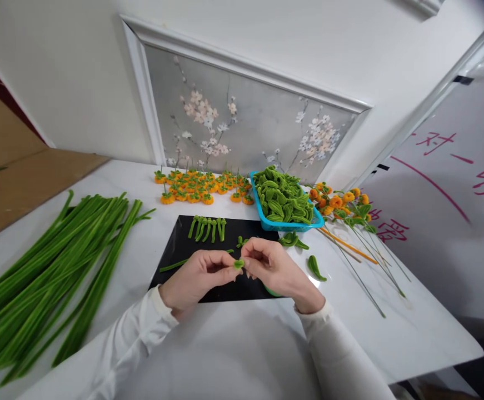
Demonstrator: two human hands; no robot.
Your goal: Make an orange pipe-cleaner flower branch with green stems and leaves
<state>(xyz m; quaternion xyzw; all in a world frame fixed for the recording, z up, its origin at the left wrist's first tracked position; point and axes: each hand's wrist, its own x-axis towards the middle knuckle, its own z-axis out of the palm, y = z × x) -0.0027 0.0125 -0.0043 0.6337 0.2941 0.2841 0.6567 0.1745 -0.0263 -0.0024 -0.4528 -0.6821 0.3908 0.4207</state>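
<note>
My left hand (pixel 195 278) and my right hand (pixel 275 269) meet over the front of a black mat (pixel 175 250). Both pinch one small bent green pipe cleaner piece (pixel 238 263) between their fingertips. A straight green strand (pixel 175 265) lies on the mat just left of my left hand. A row of short folded green pieces (pixel 206 228) rests at the mat's far edge. Something green peeks out under my right hand; I cannot make out what it is.
A thick bundle of long green pipe cleaners (pixel 58 261) lies at left. Several small orange flowers (pixel 195 186) stand by the wall. A blue tray (pixel 267 222) holds green folded leaves. Finished orange stems (pixel 350 214) lie at right, loose leaves (pixel 315 268) nearby.
</note>
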